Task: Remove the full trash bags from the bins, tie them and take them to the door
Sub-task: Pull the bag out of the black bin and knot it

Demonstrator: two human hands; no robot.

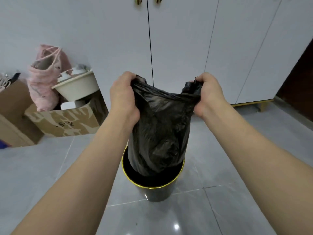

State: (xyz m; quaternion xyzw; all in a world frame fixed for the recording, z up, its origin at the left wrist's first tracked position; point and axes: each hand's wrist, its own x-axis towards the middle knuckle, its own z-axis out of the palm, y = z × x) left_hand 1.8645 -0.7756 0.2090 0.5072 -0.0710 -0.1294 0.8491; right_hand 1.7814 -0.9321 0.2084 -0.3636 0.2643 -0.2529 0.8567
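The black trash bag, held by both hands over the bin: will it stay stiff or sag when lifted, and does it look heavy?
The trash bag is probably floppy: its thin film wrinkles and bunches where the left hand and right hand grip it. It looks fairly light, hanging without much stretch. Its bottom is inside the bin, so it may drag on the rim.

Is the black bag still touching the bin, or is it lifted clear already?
Cannot tell. In the head view the black bag hangs with its bottom below the bin rim, hiding any contact.
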